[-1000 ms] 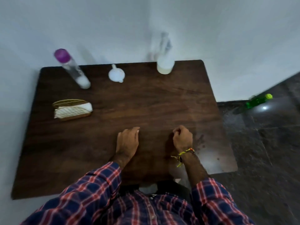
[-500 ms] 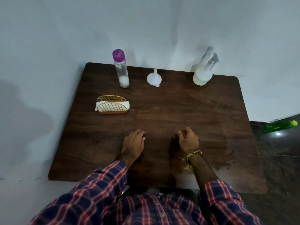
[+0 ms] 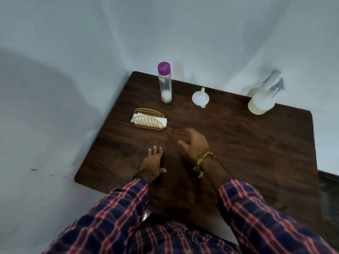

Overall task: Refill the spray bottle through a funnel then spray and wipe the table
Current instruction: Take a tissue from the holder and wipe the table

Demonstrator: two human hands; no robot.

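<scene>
The spray bottle (image 3: pixel 261 102) stands at the table's (image 3: pixel 238 143) two o'clock corner, its head blurred; the white funnel (image 3: pixel 201 98) sits mouth-down at twelve; the clear purple-capped bottle (image 3: pixel 165 83) stands at eleven; the gold napkin holder (image 3: pixel 149 121) lies at ten; the right hand (image 3: pixel 195 143) hovers centrally, fingers spread, empty; the left hand (image 3: pixel 151 162) rests flat at seven, holding nothing.
</scene>
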